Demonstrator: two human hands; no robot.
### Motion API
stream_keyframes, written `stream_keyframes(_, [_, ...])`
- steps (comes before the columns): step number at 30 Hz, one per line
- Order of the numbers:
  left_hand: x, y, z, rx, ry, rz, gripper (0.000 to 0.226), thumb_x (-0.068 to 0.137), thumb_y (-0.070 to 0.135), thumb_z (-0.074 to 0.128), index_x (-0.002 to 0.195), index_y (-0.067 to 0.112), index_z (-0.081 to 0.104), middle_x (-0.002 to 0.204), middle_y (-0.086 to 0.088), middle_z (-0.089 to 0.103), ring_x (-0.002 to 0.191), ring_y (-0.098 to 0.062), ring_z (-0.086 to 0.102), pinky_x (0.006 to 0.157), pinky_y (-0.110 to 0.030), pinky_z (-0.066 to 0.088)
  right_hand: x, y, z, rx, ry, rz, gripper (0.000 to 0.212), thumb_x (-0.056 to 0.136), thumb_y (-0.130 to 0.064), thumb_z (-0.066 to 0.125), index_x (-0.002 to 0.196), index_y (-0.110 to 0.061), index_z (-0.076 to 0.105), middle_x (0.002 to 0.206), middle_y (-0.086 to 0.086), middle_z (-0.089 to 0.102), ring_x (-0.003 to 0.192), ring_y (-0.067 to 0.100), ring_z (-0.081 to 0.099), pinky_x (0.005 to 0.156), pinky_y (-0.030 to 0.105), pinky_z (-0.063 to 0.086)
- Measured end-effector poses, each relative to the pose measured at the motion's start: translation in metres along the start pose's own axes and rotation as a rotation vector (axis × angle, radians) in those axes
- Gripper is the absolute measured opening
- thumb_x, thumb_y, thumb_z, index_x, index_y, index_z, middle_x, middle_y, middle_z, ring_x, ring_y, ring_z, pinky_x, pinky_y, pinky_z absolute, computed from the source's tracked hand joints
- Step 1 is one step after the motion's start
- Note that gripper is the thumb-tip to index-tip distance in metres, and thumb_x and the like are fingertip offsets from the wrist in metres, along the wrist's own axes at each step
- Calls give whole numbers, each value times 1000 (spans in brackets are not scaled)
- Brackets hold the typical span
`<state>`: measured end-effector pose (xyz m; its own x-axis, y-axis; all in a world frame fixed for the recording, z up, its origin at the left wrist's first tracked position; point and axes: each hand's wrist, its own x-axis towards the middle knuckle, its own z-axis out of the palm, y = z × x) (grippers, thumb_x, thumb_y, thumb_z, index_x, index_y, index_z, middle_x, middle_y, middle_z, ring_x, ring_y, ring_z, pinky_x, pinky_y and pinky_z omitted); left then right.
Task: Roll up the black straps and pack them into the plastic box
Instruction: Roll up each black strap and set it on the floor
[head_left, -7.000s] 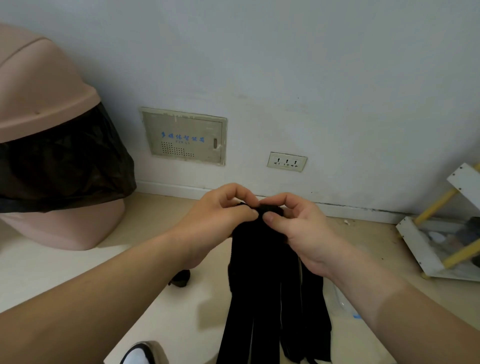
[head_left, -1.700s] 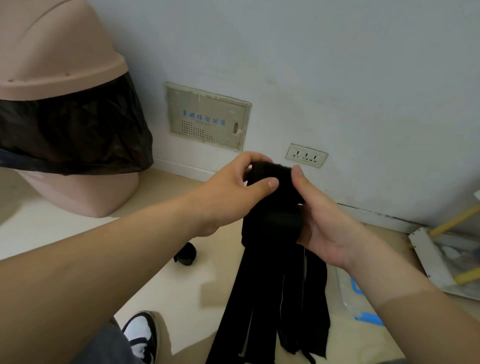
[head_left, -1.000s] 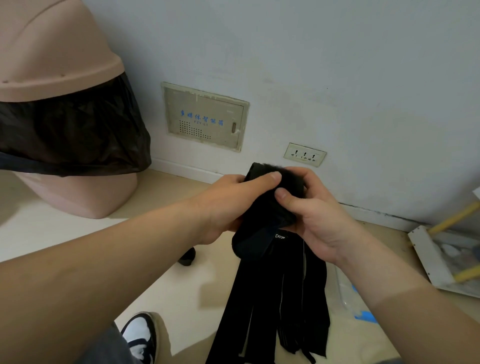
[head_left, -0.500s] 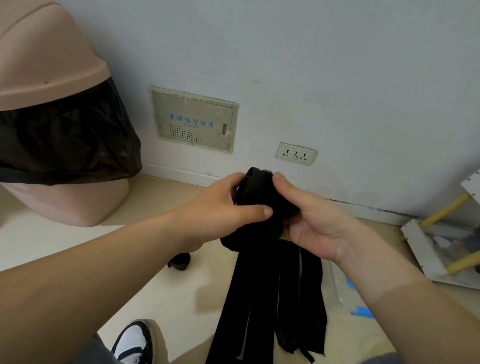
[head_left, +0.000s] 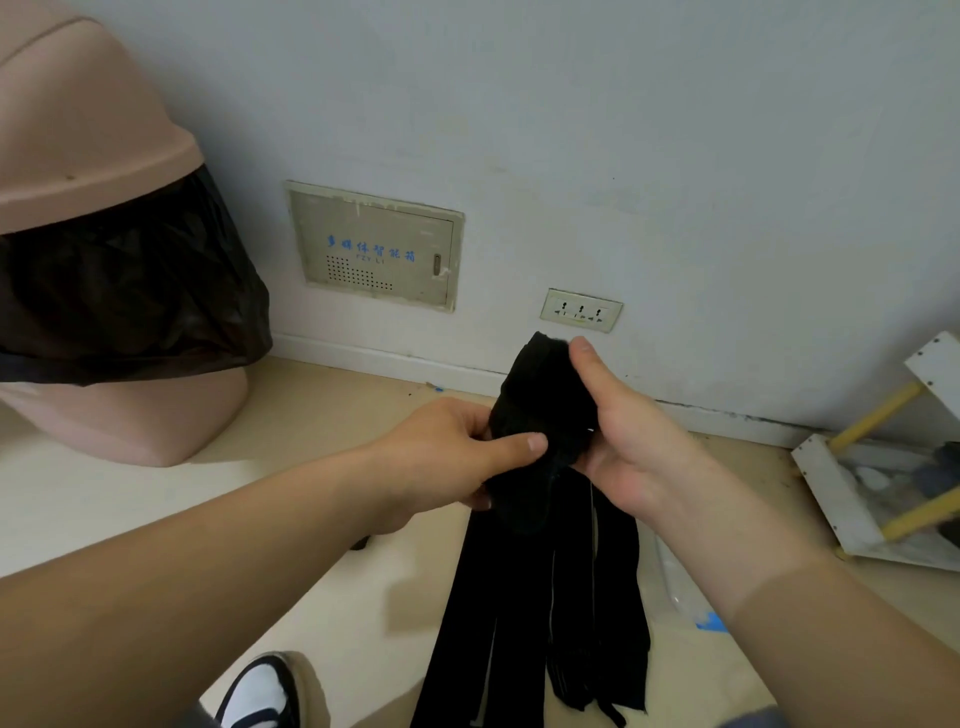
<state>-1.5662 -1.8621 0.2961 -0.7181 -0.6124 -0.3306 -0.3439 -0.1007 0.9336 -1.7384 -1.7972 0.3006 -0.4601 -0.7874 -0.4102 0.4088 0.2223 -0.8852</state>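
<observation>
Left hand (head_left: 457, 457): clamped on the lower part of the roll, thumb laid across its front, fingers behind.
Right hand (head_left: 623, 441): also gripping the roll, thumb up along its right edge, palm cupping the side.
Black straps (head_left: 540, 415): top end wound into a thick roll held in mid-air btwn both hands; the loose lengths hang straight down toward the floor (several strips side by side).
Plastic box (head_left: 675, 587): clear, on the floor just right of the hanging strips, mostly hidden by the right forearm; can't tell what's in it.
Bin (head_left: 104, 260): pink, w/ black liner, far left by the wall.
Wall: panel (head_left: 374, 247) and socket (head_left: 581, 310) behind the hands.
Shoe (head_left: 260, 691): white and black, bottom edge.
</observation>
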Motion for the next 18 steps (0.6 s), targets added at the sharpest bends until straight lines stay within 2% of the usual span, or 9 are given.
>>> stream_keyframes(2, [-1, 2, 1, 3, -23, -39, 21, 102, 33, 68, 103, 15, 77, 95, 0, 82, 87, -15, 79, 69, -21, 60, 1, -1, 0, 1, 24, -6, 52, 96, -53, 70, 117, -6, 76, 108, 13, 82, 100, 30, 80, 96, 46, 61])
stream_keyframes(5, [3, 1, 2, 14, 137, -5, 22, 96, 28, 76, 82, 15, 65, 72, 3, 69, 64, -10, 66, 58, -18, 50, 4, 2, 1, 5, 50, -34, 52, 96, -48, 72, 121, -2, 73, 108, 14, 82, 100, 31, 80, 91, 46, 63])
stream_keyframes(7, [6, 0, 0, -25, 232, 30, 22, 90, 22, 82, 81, 14, 64, 67, 1, 63, 58, -11, 59, 54, -20, 47, 6, 3, 3, 12, 59, -57, 52, 98, -46, 70, 126, -2, 69, 112, 15, 81, 102, 32, 79, 91, 47, 63])
stream_keyframes(10, [5, 3, 0, -83, 327, 70, 18, 88, 15, 83, 84, 10, 66, 68, -2, 65, 53, -10, 60, 48, -20, 47, 8, 6, 7, -8, 71, -90, 51, 100, -44, 68, 129, -2, 65, 115, 16, 80, 102, 32, 79, 86, 46, 65])
stream_keyframes(12, [3, 6, 4, -61, 389, 111, 20, 86, 14, 85, 85, 9, 65, 66, -2, 64, 49, -7, 59, 46, -19, 47, 7, 10, 12, -4, 73, -100, 52, 100, -44, 69, 132, -4, 63, 119, 17, 78, 103, 32, 79, 87, 48, 65])
stream_keyframes(14, [2, 7, 6, -20, 442, 151, 24, 85, 15, 86, 86, 12, 62, 71, -5, 66, 53, -8, 60, 48, -20, 48, 7, 15, 16, 15, 69, -109, 50, 99, -41, 72, 134, -7, 61, 122, 16, 77, 105, 32, 78, 90, 50, 64])
stream_keyframes(18, [1, 10, 4, -49, 472, 201, 22, 88, 11, 83, 92, 18, 62, 84, -10, 76, 58, -9, 67, 49, -17, 49, 3, 16, 21, 87, 62, -128, 33, 98, -24, 75, 123, -12, 58, 119, 12, 74, 106, 29, 76, 88, 47, 63])
